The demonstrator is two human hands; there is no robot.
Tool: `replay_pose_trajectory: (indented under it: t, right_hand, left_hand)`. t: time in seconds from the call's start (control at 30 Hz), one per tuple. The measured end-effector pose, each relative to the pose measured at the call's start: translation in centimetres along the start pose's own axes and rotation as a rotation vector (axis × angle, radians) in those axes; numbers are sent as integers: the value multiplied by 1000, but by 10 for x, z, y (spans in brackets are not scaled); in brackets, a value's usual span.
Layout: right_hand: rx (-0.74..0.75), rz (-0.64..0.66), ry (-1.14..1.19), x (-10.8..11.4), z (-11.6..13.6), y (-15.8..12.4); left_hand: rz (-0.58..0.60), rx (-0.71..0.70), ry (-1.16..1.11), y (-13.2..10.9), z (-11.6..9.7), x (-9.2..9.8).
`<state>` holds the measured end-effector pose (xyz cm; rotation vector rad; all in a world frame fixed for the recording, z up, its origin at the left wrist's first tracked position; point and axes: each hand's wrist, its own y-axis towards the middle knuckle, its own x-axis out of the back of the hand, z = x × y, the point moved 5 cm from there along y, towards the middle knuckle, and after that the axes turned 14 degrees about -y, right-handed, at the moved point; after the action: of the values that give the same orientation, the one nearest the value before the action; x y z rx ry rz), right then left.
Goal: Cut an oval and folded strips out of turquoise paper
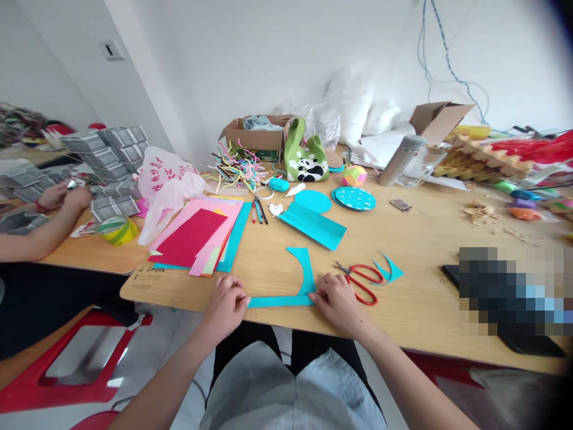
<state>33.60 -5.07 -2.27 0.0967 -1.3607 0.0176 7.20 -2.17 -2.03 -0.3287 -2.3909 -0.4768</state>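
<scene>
At nine o'clock a co-worker's hand (67, 196) rests by grey boxes (111, 173). The left hand (226, 306) presses its fingers together on the left end of a teal paper strip (281, 300) at the near edge of the surface (430, 251) — the right hand (338, 301) pins the other end likewise. At three o'clock, just beside it, lie red scissors (363, 279).

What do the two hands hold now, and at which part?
Both hold the teal paper piece on the table: left hand at its left end, right hand at its right end.
</scene>
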Motion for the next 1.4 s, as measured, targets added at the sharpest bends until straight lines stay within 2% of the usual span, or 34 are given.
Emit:
replay_pose_trajectory:
  t: [0.13, 0.3, 0.4, 0.53, 0.6, 0.73, 0.93, 1.0, 1.13, 1.2, 1.4]
  right_hand:
    - [-1, -13, -68, -1, -1, 1]
    - [-17, -89, -163, 1, -21, 4]
    - [-13, -132, -54, 2, -26, 5]
    - [-31, -230, 212, 12, -15, 6]
    - [-40, -211, 331, 16, -5, 9]
    - [-59, -70, 417, 16, 12, 25]
    - [-45, 132, 538, 4, 13, 38]
    - [8, 102, 511, 8, 10, 34]
    - [199, -44, 363, 21, 7, 14]
    - [268, -53, 308, 23, 8, 4]
    - [254, 3, 274, 12, 4, -5]
  left_hand:
    - [17, 0, 41, 3, 3, -1]
    - [-53, -4, 146, 9, 21, 13]
    - [-43, -23, 178, 10, 27, 16]
    - [-32, -31, 162, 10, 24, 14]
    - [-32, -21, 150, 10, 22, 13]
    - [-42, -8, 125, 8, 19, 13]
    - [-62, -21, 41, 3, 18, 15]
    - [-62, -47, -6, 1, 17, 16]
    - [-52, -135, -101, -3, 11, 16]
    - [-35, -166, -127, -4, 9, 16]
    - [24, -171, -103, -5, 6, 13]
